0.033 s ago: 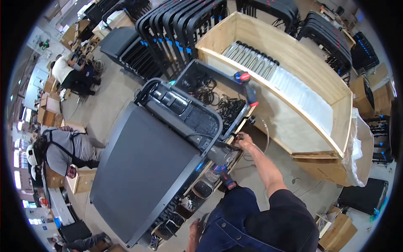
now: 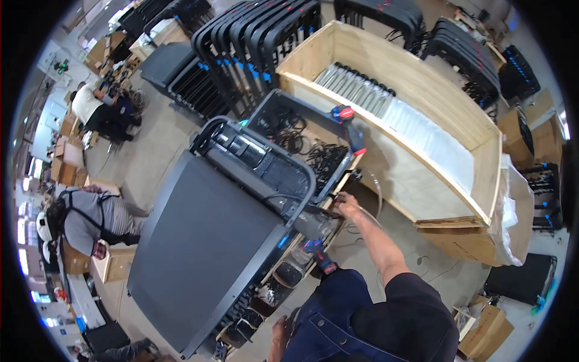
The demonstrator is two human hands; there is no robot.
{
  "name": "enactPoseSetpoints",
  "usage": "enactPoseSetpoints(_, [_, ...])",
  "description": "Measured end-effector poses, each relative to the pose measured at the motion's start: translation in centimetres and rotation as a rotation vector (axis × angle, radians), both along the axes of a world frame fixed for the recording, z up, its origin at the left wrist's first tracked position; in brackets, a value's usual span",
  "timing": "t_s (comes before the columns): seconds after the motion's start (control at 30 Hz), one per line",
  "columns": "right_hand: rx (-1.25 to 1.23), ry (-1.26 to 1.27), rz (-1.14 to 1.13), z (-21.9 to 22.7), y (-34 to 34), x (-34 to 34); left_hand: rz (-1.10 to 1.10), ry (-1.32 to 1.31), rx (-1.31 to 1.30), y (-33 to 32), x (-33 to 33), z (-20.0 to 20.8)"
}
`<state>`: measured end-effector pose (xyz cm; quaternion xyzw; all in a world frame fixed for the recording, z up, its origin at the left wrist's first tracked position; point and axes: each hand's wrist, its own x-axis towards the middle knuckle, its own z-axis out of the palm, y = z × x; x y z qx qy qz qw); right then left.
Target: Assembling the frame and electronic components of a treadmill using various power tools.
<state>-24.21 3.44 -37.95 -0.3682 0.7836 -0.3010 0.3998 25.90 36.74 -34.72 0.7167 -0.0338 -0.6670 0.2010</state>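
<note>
My right hand (image 2: 345,206) reaches to the near right corner of the workbench. Its fingers are closed around something small and dark, too hidden to make out. Close by, a clear hose (image 2: 379,196) curves down. A large dark grey panel (image 2: 205,241) lies left of the hand, with a curved black frame (image 2: 312,181) at its right end. My left hand (image 2: 279,332) hangs low beside the bench, its fingers largely hidden. Between the hands, a blue-and-black cordless drill (image 2: 320,256) rests at the bench edge. A red-and-black cordless driver (image 2: 350,130) stands by a grey bin.
The grey bin (image 2: 259,118) holds black cables and small black parts. Open tubs of small parts (image 2: 288,274) line the bench's near edge. A long wooden crate (image 2: 416,175) with metal tubes stands to the right. Black frames (image 2: 253,36) stand behind. Two people work at the left.
The whole view has shifted slightly left. My right hand stays at the bench corner, with its fingers turned a little. My left hand has not visibly moved.
</note>
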Motion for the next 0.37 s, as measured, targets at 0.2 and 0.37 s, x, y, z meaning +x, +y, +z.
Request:
enactPoseSetpoints(0.2, [0.016,0.038,0.127,3.0,8.4,1.9,-0.142,0.062,-0.071,-5.1,-6.1,0.9])
enactPoseSetpoints(0.37, [0.153,-0.601,0.280,14.0,10.7,-2.7,-0.384,0.089,-0.231,-11.2,-10.8,3.5])
